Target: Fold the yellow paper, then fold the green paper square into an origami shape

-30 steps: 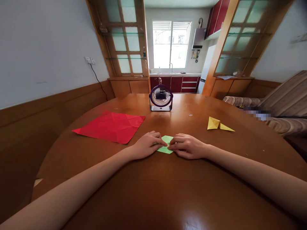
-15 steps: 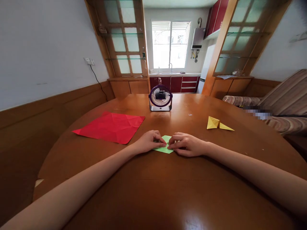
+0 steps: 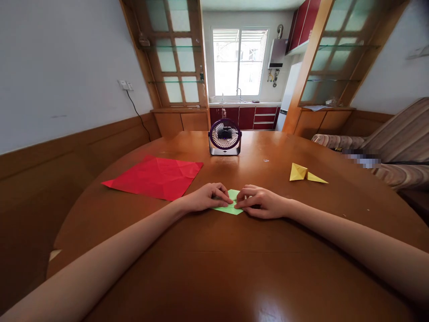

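Note:
A folded piece of green paper (image 3: 235,211) lies on the wooden table in front of me, with creases across its middle. My left hand (image 3: 208,197) is closed at its left side, thumb and fingertips on the paper near the centre. From the right, my right hand (image 3: 261,202) has its fingers bent and its fingertips on the paper, close to those of the left hand. The fingers cover the paper's left and right ends.
A creased sheet of red paper (image 3: 157,176) lies to the left. At the right is a folded yellow paper shape (image 3: 299,172). A small purple fan (image 3: 225,135) stands at the back of the round wooden table (image 3: 214,268). A striped sofa (image 3: 398,134) is beyond the right edge.
My left hand has shifted very slightly to the left on the green paper. The right hand stays almost where it was, and the papers lie as before.

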A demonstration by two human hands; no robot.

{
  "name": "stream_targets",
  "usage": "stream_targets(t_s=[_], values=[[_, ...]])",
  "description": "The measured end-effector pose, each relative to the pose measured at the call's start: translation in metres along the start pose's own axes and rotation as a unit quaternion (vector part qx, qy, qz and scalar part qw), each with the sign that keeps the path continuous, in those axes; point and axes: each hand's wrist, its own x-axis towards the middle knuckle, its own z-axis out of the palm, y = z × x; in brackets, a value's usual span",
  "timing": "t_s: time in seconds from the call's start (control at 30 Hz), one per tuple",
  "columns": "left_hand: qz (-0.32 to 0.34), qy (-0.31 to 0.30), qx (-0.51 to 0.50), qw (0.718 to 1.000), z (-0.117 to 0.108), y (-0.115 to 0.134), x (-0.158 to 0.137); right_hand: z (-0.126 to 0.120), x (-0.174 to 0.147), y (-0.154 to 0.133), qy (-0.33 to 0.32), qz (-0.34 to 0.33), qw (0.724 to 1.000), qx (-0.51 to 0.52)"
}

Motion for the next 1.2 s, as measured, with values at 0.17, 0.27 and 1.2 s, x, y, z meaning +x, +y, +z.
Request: stream_targets(t_s=[0.17, 0.27, 1.2], values=[[0.019, -0.027, 0.024, 0.999, -0.004, -0.002, -0.002, 0.002, -0.002, 0.004, 0.005, -0.008, 1.000, 0.002], [0.032, -0.050, 0.042, 0.997, -0.007, -0.004, -0.003, 0.002, -0.003, 0.005, 0.004, -0.007, 1.000, 0.004], [0.174, 0.028, 0.305, 0.936, 0.002, 0.009, -0.016, 0.006, -0.004, 0.001, 0.051, -0.021, 0.997, -0.048]])
